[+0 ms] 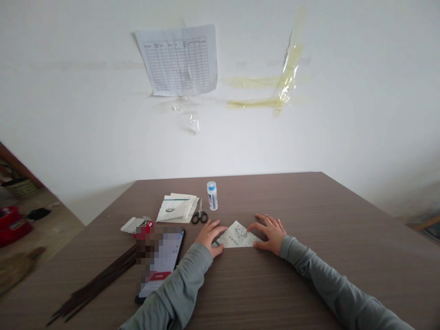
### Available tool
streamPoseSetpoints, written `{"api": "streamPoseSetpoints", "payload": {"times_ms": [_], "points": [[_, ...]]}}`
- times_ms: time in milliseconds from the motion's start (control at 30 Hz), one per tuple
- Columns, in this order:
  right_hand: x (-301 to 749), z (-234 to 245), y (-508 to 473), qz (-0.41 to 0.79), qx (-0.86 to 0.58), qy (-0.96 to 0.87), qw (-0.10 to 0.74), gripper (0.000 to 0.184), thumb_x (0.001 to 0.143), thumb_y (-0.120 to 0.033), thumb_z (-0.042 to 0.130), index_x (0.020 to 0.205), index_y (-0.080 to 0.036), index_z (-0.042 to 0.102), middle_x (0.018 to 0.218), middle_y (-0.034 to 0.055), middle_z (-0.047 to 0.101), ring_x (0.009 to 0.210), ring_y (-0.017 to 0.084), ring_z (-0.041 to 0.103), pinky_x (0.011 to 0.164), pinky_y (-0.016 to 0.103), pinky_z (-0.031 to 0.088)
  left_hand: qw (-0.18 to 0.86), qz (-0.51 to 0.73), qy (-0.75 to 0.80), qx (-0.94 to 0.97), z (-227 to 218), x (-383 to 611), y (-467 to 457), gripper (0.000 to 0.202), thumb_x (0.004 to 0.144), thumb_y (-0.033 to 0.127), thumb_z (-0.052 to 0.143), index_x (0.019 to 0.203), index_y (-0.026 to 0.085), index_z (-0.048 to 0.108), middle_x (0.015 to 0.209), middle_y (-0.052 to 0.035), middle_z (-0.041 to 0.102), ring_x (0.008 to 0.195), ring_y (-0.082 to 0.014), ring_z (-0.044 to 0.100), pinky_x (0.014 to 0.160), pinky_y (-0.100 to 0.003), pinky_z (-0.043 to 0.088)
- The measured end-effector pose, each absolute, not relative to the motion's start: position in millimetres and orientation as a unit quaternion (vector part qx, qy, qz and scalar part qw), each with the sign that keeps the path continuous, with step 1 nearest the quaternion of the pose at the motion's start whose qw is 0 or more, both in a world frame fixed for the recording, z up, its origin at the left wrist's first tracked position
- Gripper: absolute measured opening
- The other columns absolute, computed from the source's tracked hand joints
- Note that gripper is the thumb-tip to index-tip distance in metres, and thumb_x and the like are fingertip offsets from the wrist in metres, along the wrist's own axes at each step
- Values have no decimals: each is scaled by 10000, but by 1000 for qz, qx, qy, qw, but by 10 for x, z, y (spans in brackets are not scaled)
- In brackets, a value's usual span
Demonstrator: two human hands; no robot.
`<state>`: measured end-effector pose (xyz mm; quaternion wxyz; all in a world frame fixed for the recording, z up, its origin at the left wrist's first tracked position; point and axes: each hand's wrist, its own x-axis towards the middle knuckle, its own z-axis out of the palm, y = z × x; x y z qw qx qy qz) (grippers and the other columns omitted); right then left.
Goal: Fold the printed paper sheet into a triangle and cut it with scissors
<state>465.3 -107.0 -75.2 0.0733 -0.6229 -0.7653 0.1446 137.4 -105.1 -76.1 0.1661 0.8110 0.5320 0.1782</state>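
One brown wooden table [343, 238] fills the lower half of the view, pushed against a white wall [68, 91]. One printed grid sheet [178, 59] is stuck to that wall, with strips of yellowed tape [285, 78] to its right.

Two grey sleeves reach in from the bottom edge. One bundle of thin dark sticks [99, 282] lies on the left part of the table, too many and too close together to count. One phone [161, 266] lies flat beside it, screen up and lit, partly covered by the left sleeve. One small stack of printed papers [177, 207] sits further back; the number of sheets cannot be told. One small cardboard box [137, 225] with a red side stands open near the phone, its flap turned out; what it holds cannot be seen.

Two hands rest on one folded printed paper [237, 236], a triangle lying flat near the table's middle. The left hand [209, 236] presses its left corner with fingers spread and flat, gripping nothing. The right hand [270, 231] lies open on the right corner, palm down, likewise closed on nothing.

One pair of black-handled scissors [200, 214] lies closed between the papers and one upright white glue bottle [212, 195] with a blue cap.
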Motion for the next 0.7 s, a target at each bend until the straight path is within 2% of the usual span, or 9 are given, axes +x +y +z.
{"api": "streamPoseSetpoints", "payload": {"times_ms": [67,167,267,333,467,700], "points": [[4689,-757,-1065,148,-620,-767,73,589,1001,-504,993,1586,-534,931,2061,64,582,1943,593,424,1496,982,350,169,178,536,808,-722,1324,-1100,688,989,162,926,1665,295,925,1929,-162,745,1897,-493,577,1596,-703,445],[4734,-724,-1064,163,-613,-770,70,578,1016,-455,986,1584,-553,939,2074,40,566,1957,591,402,1512,973,334,181,155,552,799,-642,1285,-1150,678,1021,135,887,1675,310,918,1953,-168,717,1916,-528,535,1574,-793,440],[4812,-638,-1056,192,-603,-772,62,596,1023,-431,981,1604,-559,937,2106,23,514,1979,603,344,1537,976,274,200,128,561,793,-563,1253,-1169,681,1051,110,842,1696,320,906,1983,-186,678,1939,-549,484,1550,-855,438],[4894,-556,-1043,232,-577,-781,52,630,1035,-476,974,1659,-542,913,2135,28,460,1995,617,289,1561,961,220,211,113,562,792,-529,1227,-1172,668,1066,106,825,1694,317,909,2003,-195,651,1953,-562,446,1547,-868,433],[5052,-412,-1026,287,-531,-796,39,659,1061,-535,932,1717,-516,877,2163,23,398,2012,624,218,1588,929,176,221,103,561,791,-532,1179,-1162,588,1088,119,788,1622,303,951,2020,-177,635,1964,-569,418,1574,-851,401],[5092,-397,-1077,286,-527,-798,62,608,1069,-517,916,1677,-541,900,2130,0,469,2005,611,260,1588,927,195,209,130,542,804,-663,1078,-1135,608,1077,95,737,1578,345,973,1982,-132,690,1948,-507,483,1591,-787,410]]}}
